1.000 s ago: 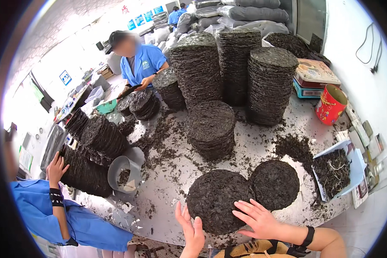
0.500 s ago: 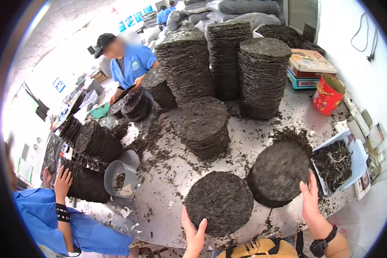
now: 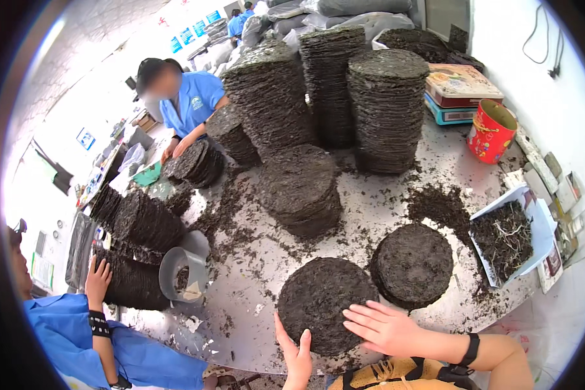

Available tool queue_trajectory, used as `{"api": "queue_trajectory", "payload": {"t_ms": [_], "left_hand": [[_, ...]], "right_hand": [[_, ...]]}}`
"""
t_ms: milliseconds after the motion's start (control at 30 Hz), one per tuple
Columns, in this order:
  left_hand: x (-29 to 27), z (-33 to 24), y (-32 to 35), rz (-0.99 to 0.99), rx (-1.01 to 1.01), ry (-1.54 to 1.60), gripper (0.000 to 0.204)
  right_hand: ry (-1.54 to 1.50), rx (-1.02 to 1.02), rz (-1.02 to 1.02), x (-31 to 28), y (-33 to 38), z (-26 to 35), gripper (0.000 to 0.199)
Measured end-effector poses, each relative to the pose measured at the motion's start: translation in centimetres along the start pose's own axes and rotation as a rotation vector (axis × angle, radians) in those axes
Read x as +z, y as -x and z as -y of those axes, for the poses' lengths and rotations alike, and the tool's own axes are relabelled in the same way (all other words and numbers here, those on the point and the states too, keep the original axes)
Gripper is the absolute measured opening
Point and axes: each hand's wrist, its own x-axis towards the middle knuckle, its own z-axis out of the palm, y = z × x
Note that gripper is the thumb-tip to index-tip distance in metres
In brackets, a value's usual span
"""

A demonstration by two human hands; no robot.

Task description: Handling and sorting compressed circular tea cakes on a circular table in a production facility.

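Note:
Two low stacks of dark round sheets, which look like dried seaweed, lie side by side near the table's front edge. My left hand (image 3: 296,355) touches the lower left rim of the left stack (image 3: 322,296), thumb and fingers apart. Over the lower right part of that same stack lies my right hand (image 3: 385,327), its fingers stretched out flat on the top sheet. Neither hand grips anything. Close by stands the right stack (image 3: 415,265), with no hand on it.
Tall seaweed stacks (image 3: 387,117) and a shorter one (image 3: 300,192) stand behind. To the right are a blue tray (image 3: 545,224) of scraps, a red bucket (image 3: 491,140) and a scale (image 3: 448,112). A clear plastic tub (image 3: 198,276) is at left. Two co-workers handle other stacks.
My right hand has left the right stack's edge and come left onto the left stack. The right stack's top, blurred earlier, is now still. The view has shifted slightly.

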Motion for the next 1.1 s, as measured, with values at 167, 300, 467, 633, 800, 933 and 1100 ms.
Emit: {"api": "queue_trajectory", "payload": {"t_ms": [167, 300, 467, 633, 800, 933, 1100], "left_hand": [[0.0, -3.5, 0.6, -0.019, 0.048, 0.088, 0.071], [0.0, -3.8, -0.1, -0.032, 0.132, 0.101, 0.070], [-1.1, 1.5, -1.0, -0.032, 0.130, 0.348, 0.065], [-0.3, -0.4, 0.1, -0.031, 0.015, 0.044, 0.075], [-0.2, -0.5, 0.9, -0.018, -0.065, 0.106, 0.082], [-2.3, -0.1, 0.5, -0.130, 0.280, -0.132, 0.072], [-6.6, -17.9, -0.8, -0.240, 1.329, 0.208, 0.060]], "right_hand": [[-0.039, -0.063, 0.040, 1.8, -0.1, -1.1, 0.057], [-0.032, -0.068, 0.020, 2.3, -0.3, -1.2, 0.053], [-0.067, -0.109, -0.114, 1.0, -0.1, -0.6, 0.042], [-0.761, 0.574, -0.776, -1.2, 1.1, -1.1, 0.022], [-1.221, 1.027, -1.144, -1.9, 6.9, -5.3, 0.018], [-0.862, 1.090, -1.224, 1.5, 12.3, -8.1, 0.042], [-0.701, 1.001, -1.000, -1.0, 12.7, -7.0, 0.039]]}}
